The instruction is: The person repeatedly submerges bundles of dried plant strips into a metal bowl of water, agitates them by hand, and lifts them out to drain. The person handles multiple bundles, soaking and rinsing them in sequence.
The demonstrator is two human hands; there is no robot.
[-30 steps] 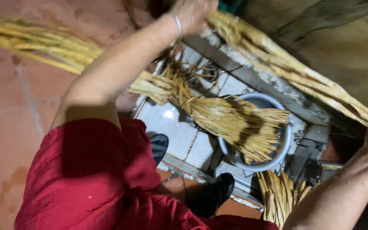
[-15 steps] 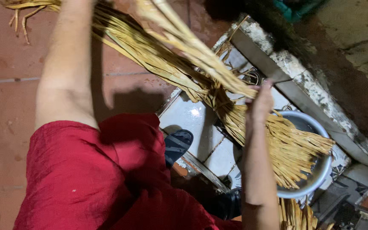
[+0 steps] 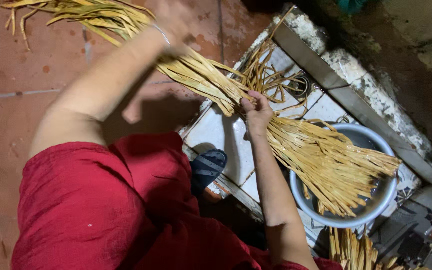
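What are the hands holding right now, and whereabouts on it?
Both hold one bundle of long dried leaf strips. The right hand grips it mid-length, just above the metal basin; the left hand, blurred, holds it farther up toward the green-tipped end.

what can't be made out

the left hand [image 3: 176, 22] is smeared by motion blur, its grip unreadable. the right hand [image 3: 257, 111] has its fingertips buried in the bundle of dried leaves [image 3: 296, 145]. the leaf ends hide the metal basin [image 3: 376, 200] floor. a second sheaf [image 3: 351, 250] is cut off by the bottom edge.
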